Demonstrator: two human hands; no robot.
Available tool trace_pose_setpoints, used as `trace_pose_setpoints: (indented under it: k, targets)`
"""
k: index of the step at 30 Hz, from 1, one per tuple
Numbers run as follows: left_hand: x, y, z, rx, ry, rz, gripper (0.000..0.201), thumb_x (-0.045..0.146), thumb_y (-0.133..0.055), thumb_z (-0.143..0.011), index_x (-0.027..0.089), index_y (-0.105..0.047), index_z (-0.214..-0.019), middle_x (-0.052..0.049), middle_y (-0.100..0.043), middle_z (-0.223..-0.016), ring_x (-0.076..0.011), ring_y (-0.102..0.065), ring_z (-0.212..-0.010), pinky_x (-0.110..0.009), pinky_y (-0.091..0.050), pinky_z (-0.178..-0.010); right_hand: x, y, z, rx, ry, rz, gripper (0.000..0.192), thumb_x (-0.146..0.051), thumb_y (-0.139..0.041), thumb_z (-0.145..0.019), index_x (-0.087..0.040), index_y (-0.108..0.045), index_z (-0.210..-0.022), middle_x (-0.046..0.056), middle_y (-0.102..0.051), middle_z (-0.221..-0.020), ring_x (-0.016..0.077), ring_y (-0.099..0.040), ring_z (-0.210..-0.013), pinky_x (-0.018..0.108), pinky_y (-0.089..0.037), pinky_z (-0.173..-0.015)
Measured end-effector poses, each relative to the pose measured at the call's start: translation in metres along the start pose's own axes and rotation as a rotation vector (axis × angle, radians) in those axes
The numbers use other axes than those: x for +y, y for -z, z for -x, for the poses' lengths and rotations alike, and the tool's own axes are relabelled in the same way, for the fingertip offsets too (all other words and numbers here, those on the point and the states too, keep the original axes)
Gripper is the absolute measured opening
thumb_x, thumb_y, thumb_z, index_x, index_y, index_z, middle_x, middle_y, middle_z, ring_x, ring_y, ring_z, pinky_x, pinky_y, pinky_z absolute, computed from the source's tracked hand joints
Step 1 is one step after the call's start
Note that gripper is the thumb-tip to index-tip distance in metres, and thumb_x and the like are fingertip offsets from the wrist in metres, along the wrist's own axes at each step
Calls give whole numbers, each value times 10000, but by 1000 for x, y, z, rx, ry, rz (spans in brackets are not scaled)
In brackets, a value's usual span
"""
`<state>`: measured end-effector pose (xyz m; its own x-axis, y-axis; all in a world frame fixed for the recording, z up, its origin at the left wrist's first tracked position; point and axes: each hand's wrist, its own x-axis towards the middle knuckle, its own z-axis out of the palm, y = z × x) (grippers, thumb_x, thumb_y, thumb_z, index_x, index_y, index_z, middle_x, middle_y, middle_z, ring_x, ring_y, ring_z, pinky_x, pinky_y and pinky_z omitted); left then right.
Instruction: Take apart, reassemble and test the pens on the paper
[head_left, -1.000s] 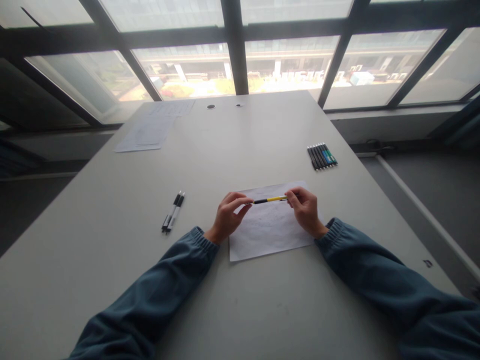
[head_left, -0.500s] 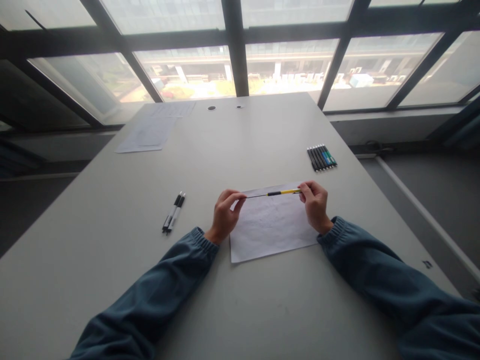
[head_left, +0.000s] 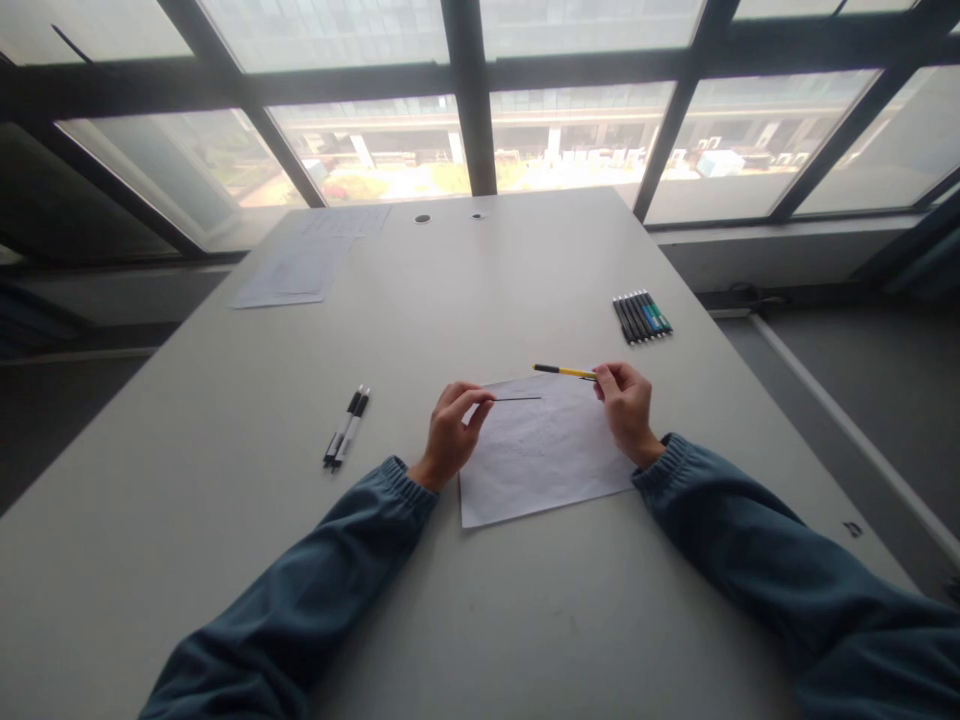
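Note:
My left hand pinches one end of a thin dark rod, which looks like a pen refill and points right. My right hand is closed on the rear of a yellow pen with a black grip, its front end pointing left. The pen's front sits slightly above and beyond the rod's free end, with the two apart. Below both hands lies a white sheet of paper with faint marks on it. The part of the pen inside my right fingers is hidden.
Two black-and-white pens lie left of my left hand. A row of several pens, black, blue and green, lies to the far right. More paper sheets rest at the table's far left, near the windows.
The pen's front end has lifted and moved away from the rod; half a second ago they were in line and meeting. My left hand has barely moved.

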<state>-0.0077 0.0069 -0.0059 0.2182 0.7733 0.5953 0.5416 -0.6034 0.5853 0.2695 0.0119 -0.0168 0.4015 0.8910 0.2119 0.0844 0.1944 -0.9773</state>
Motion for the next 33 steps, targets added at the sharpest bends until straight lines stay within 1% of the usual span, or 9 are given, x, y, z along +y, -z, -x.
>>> trace_pose_setpoints:
  k: [4, 7, 11, 15, 17, 21, 25, 28, 33]
  targets:
    - [-1, -2, 0, -97, -86, 4, 87, 267, -640, -943, 213, -707, -933, -47, -676, -910, -180, -602, -892, -350, -519, -835, 0, -1, 1, -48, 33, 73, 293, -451, -679, -871, -159, -672, -893, 8, -633, -680, 146, -584, -607, 270, -465, -578]
    - [-3, -3, 1, -155, -112, 7, 65, 262, -670, -923, 222, -720, -937, -45, -685, -911, -179, -601, -888, -341, -522, -818, 1, -1, 0, -93, 50, 139, 289, -448, -682, -868, -161, -673, -899, 23, -665, -706, 164, -617, -635, 282, -471, -597]
    - [-6, -3, 3, -223, -146, -22, 81, 271, -666, -925, 232, -735, -942, -51, -690, -910, -184, -604, -894, -347, -526, -821, 1, 0, 0, -149, 103, 282, 269, -427, -652, -890, -167, -677, -820, 38, -688, -705, 173, -619, -653, 297, -458, -633]
    - [-8, -3, 3, -251, -166, -48, 87, 268, -658, -929, 234, -737, -946, -53, -693, -913, -187, -603, -892, -351, -523, -819, 4, 0, -1, -190, 106, 374, 194, -373, -660, -880, -183, -685, -850, 37, -708, -750, 172, -600, -655, 302, -446, -649]
    - [-9, -4, 2, -276, -165, -57, 90, 254, -648, -932, 232, -735, -934, -52, -694, -910, -189, -604, -896, -351, -524, -825, 6, 2, -2, -217, 113, 462, 163, -355, -657, -882, -197, -693, -865, 29, -705, -760, 170, -577, -650, 303, -432, -647]
    - [-9, -4, 2, -332, -145, -62, 110, 245, -627, -939, 235, -736, -926, -53, -693, -913, -192, -614, -913, -349, -535, -832, 7, 5, -3, -262, 214, 678, 174, -345, -635, -910, -217, -704, -813, 31, -675, -757, 196, -561, -705, 332, -424, -691]
    - [-9, -5, 3, -357, -140, -55, 140, 273, -616, -947, 237, -751, -942, -64, -690, -916, -192, -623, -908, -345, -552, -819, 8, 6, -4, -263, 326, 779, 197, -343, -625, -928, -214, -715, -811, 74, -662, -863, 245, -571, -851, 381, -444, -784]
    - [-8, -4, 2, -353, -145, -65, 161, 289, -608, -952, 238, -759, -938, -67, -687, -906, -192, -622, -900, -344, -557, -809, 9, 7, -4, -264, 343, 838, 200, -343, -621, -935, -213, -728, -826, 89, -651, -900, 268, -565, -909, 399, -449, -804]
    - [-7, -3, 1, -355, -140, -75, 154, 301, -621, -948, 250, -766, -937, -62, -677, -904, -190, -609, -891, -336, -545, -793, 8, 6, -3, -260, 345, 863, 214, -353, -602, -951, -213, -724, -843, 94, -667, -898, 275, -568, -913, 409, -451, -822]
